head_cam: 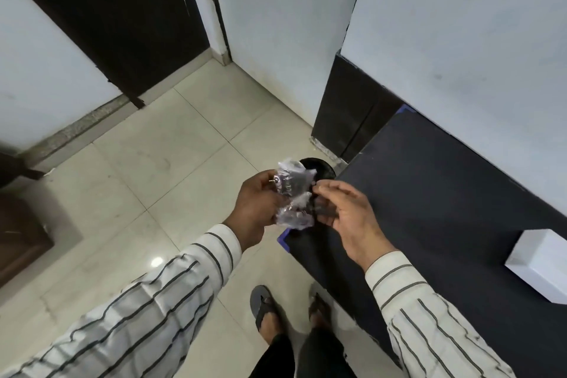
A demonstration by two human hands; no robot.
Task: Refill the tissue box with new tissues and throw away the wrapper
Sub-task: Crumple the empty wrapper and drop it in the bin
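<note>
A crumpled clear plastic wrapper (294, 193) is held in front of me, above the floor. My left hand (256, 209) grips its left side. My right hand (343, 209) pinches its right edge with the fingertips. Just beyond the wrapper, a round black bin (322, 167) stands on the floor beside the table's corner, partly hidden by the wrapper. A white tissue box (540, 264) sits on the dark table (429, 187) at the right edge of the view.
Beige floor tiles (171, 163) spread to the left and ahead. A dark door (122, 15) is at the back left, a white wall (460, 55) behind the table. My feet in sandals (267, 310) stand close to the table's near corner.
</note>
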